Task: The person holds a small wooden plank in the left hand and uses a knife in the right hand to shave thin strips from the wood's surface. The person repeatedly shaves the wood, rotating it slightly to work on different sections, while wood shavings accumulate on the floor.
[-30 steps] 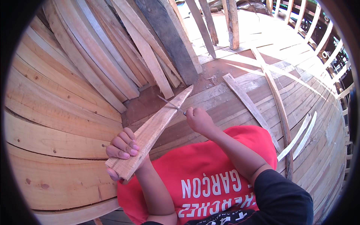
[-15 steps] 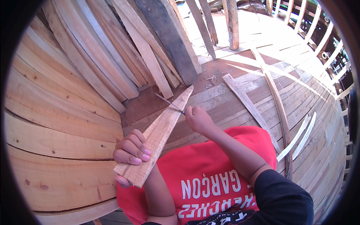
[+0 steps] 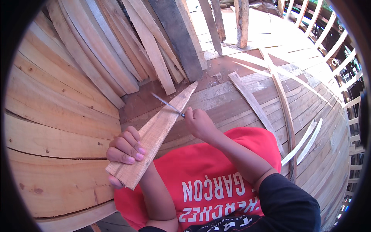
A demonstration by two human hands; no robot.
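The left hand (image 3: pixel 125 149) is closed around the wide lower end of a flat, tapered, light-brown wooden board (image 3: pixel 158 127), its fingers over the upper face and the thumb showing at the lower left edge. The board is held in front of the person, slanting up and to the right, its narrow end near the foot of a dark, square-edged wooden post (image 3: pixel 177 34).

The right hand (image 3: pixel 199 123) is clenched in a fist around the handle of a thin, straight, grey metal blade (image 3: pixel 164 102); the handle is mostly concealed. The blade crosses the board toward its narrow end, the tip projecting past the left edge. Whether the edge bears on the wood cannot be determined.

A bright red cloth with white lettering (image 3: pixel 166 164) covers the lap. At left stands a pale plank wall (image 3: pixel 58 166); beyond it, rough-sawn boards (image 3: pixel 104 50) lean upright. To the right, two pale, slender curved wood strips (image 3: pixel 299 145) lie on the weathered plank floor (image 3: pixel 324 166), beside a long brown batten (image 3: pixel 284 106).
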